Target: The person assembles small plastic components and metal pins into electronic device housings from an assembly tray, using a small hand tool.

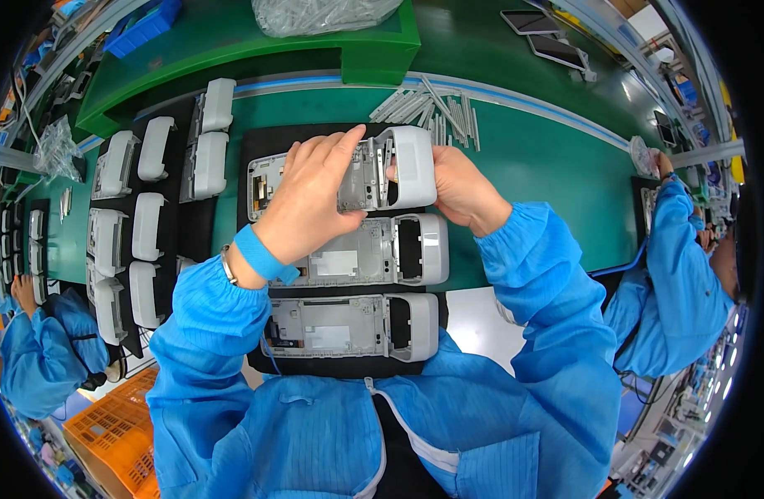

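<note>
A grey plastic device housing point(413, 166) lies farthest of three on a black mat. My left hand point(311, 191) spans its tray-like part, fingers at the far edge and thumb at the near edge, gripping it. At its raised right end my right hand point(465, 187) grasps the rim; a fingertip shows inside the slot, and the other fingers are partly hidden. Two similar housings, a middle one point(357, 258) and a near one point(340, 333), lie below it in a column with their inner sides up. A blue wrist strap point(261, 256) circles my left wrist.
Several metal-grey strips point(432, 108) lie loose behind the housings. Grey covers point(153, 150) stand in rows on black mats at the left. A green shelf point(373, 54) with a clear plastic bag point(319, 12) rises at the back. Co-workers in blue sit at both sides; an orange crate point(116, 428) is lower left.
</note>
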Demonstrator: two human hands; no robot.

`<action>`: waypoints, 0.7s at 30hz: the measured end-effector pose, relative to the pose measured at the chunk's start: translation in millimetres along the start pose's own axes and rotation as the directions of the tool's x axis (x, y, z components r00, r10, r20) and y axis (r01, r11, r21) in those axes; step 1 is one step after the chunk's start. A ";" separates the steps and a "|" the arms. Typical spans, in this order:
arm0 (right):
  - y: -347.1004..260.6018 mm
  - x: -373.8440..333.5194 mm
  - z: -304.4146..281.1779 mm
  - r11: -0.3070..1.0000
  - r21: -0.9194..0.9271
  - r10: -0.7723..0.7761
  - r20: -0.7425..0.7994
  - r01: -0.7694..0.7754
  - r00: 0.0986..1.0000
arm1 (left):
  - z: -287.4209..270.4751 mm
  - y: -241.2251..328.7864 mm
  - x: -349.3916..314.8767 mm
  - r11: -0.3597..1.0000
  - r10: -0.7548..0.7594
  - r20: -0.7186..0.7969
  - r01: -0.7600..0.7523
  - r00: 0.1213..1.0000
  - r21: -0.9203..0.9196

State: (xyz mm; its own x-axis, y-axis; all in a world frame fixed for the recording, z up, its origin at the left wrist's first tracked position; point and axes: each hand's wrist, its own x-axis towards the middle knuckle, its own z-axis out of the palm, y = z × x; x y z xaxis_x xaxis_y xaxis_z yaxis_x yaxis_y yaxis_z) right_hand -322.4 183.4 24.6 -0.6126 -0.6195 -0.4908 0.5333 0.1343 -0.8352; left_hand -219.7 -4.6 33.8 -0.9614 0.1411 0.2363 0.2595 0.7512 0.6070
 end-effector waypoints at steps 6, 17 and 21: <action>2.7 0.0 5.6 0.997 0.078 0.004 0.019 -0.005 1.000 | 1.2 -0.6 -1.9 0.999 -0.013 0.017 0.013 1.000 -0.031; 14.1 3.6 -24.2 0.952 -0.229 -0.229 -0.101 0.202 0.968 | 1.0 3.4 2.9 0.999 0.014 -0.014 -0.015 1.000 -0.038; -26.3 9.9 -73.3 0.533 -0.803 -0.643 -0.182 0.265 0.744 | 5.1 -0.5 3.9 1.000 0.006 0.031 -0.006 1.000 -0.016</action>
State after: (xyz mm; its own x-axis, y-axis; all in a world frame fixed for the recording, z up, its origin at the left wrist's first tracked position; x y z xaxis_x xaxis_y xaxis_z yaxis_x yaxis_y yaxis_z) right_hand -385.2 230.5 23.5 -0.9047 -0.4066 0.1274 -0.3466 0.5286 -0.7749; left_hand -224.1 -1.2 30.5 -0.9622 0.1655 0.2164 0.2662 0.7397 0.6181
